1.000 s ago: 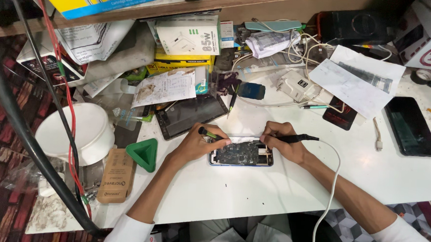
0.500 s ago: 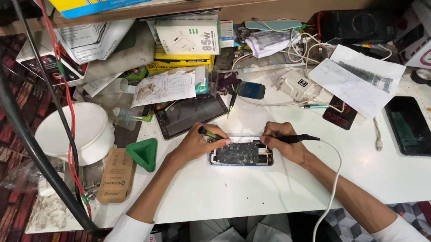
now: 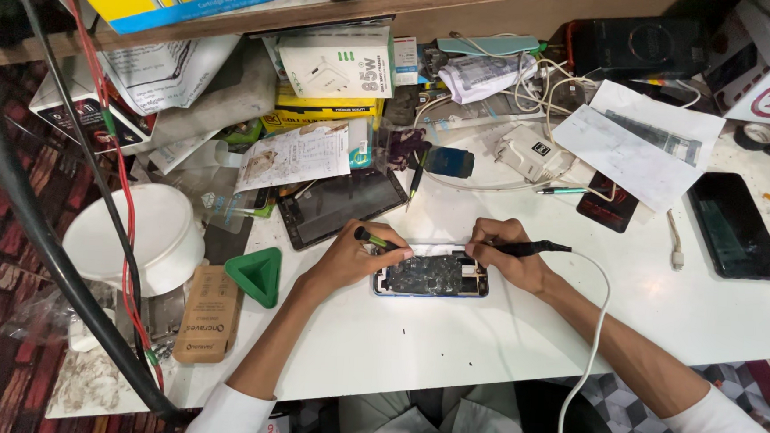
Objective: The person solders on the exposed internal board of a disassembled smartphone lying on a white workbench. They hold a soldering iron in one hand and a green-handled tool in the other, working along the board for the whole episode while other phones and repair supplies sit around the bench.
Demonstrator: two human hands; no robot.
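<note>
We're looking down at an opened smartphone with its dark circuit board exposed (image 3: 432, 275), lying flat on the white worktop (image 3: 448, 352) with its long axis running left to right, square in front of the person. Everything else is easiest to place from that phone.

The left hand (image 3: 347, 260) is sitting at the phone's left end, fingers (image 3: 398, 255) curled tight around a small black tool with a green tip (image 3: 372, 237), which is angling up and away to the upper left of the phone. The right hand (image 3: 504, 260) is resting on the phone's upper right corner, fingers pinched shut around a black pen-shaped tool with a white cable (image 3: 528, 248); the pen is lying nearly parallel to the phone's long axis, tip pointing inward. We can't tell exactly where the tip is touching the board.

So both hands are on the phone, one per end, neither clearly nearer.

Just above the phone a dark tablet-like screen (image 3: 340, 205) is lying tilted; well to the left a green triangular plastic wedge (image 3: 257, 275) is sitting; far right there's a black phone lying face up (image 3: 736, 226).
</note>
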